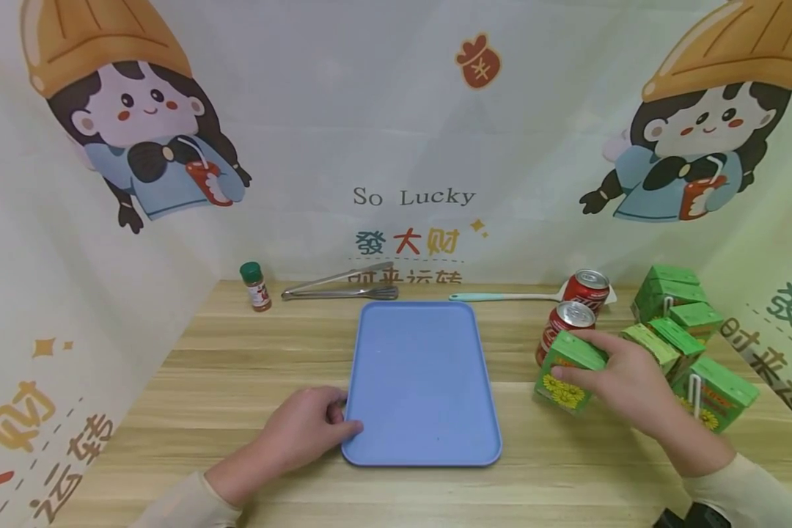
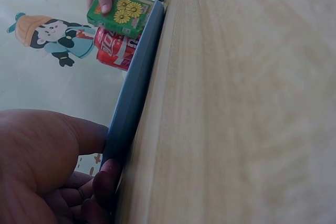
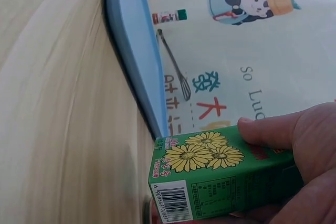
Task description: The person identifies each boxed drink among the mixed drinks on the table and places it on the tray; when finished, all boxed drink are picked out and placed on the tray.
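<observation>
A blue rectangular tray (image 1: 422, 381) lies on the wooden table. My left hand (image 1: 303, 429) pinches its left edge near the front corner, thumb over the rim and fingers under it, as the left wrist view shows. To the right of the tray, my right hand (image 1: 623, 378) grips a green drink carton (image 1: 567, 374) with yellow flowers, held tilted. In the right wrist view the carton (image 3: 210, 171) shows its barcode end. Just behind the carton stands a red soda can (image 1: 570, 319), partly hidden by it.
A second red can (image 1: 587, 286) stands farther back, by a turquoise-handled spatula (image 1: 501, 297). Several green cartons (image 1: 716, 392) sit at the right. Metal tongs (image 1: 339, 293) and a green-capped spice jar (image 1: 256, 287) lie and stand at the back left. A printed cloth (image 1: 409, 132) hangs behind.
</observation>
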A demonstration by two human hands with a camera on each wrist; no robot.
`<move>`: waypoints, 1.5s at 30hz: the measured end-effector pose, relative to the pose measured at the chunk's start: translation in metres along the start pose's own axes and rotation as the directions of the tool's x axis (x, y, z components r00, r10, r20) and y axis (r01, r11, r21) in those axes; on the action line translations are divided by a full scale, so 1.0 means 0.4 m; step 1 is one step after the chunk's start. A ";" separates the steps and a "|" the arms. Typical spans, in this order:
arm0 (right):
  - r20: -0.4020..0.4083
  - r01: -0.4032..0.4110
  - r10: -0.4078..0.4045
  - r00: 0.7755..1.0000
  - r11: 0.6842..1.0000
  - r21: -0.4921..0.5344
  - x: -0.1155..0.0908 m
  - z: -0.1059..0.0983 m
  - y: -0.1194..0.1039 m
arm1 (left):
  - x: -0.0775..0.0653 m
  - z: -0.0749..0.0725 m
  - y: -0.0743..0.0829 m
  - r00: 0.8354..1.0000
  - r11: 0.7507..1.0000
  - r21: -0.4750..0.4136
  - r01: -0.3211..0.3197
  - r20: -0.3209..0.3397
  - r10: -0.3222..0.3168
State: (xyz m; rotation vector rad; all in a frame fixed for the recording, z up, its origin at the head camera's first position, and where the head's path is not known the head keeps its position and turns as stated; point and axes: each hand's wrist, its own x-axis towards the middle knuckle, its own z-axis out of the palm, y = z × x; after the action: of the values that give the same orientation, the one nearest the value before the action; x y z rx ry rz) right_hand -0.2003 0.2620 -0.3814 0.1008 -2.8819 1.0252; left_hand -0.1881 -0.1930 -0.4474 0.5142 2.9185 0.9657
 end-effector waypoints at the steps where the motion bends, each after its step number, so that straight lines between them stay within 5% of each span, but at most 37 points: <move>1: 0.004 0.005 -0.005 1.000 1.000 0.002 0.004 0.003 -0.008 | -0.001 0.000 0.000 1.000 1.000 0.000 0.002 0.002 -0.002; 13: 0.081 0.104 -0.114 0.990 0.988 0.114 0.065 0.041 -0.115 | -0.002 0.000 -0.003 1.000 1.000 0.003 0.010 0.003 -0.010; 25: 0.129 0.159 -0.174 0.976 0.980 0.120 0.156 0.089 -0.184 | -0.003 0.001 -0.001 1.000 1.000 -0.001 0.019 0.002 -0.019; 32: 0.176 0.154 -0.192 0.965 0.966 0.210 0.195 0.125 -0.221 | -0.004 -0.001 0.001 1.000 1.000 0.003 0.005 -0.006 -0.005; 45: 0.228 0.219 -0.257 0.939 0.959 0.179 0.271 0.193 -0.259 | -0.005 -0.001 0.000 1.000 1.000 0.000 0.002 0.004 -0.002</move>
State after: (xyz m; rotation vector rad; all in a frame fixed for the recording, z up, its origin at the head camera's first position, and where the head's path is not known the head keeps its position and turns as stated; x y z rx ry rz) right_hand -0.3030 0.1293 -0.3655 0.6176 -2.9004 1.2596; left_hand -0.1863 -0.1940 -0.4471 0.5121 2.9150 0.9628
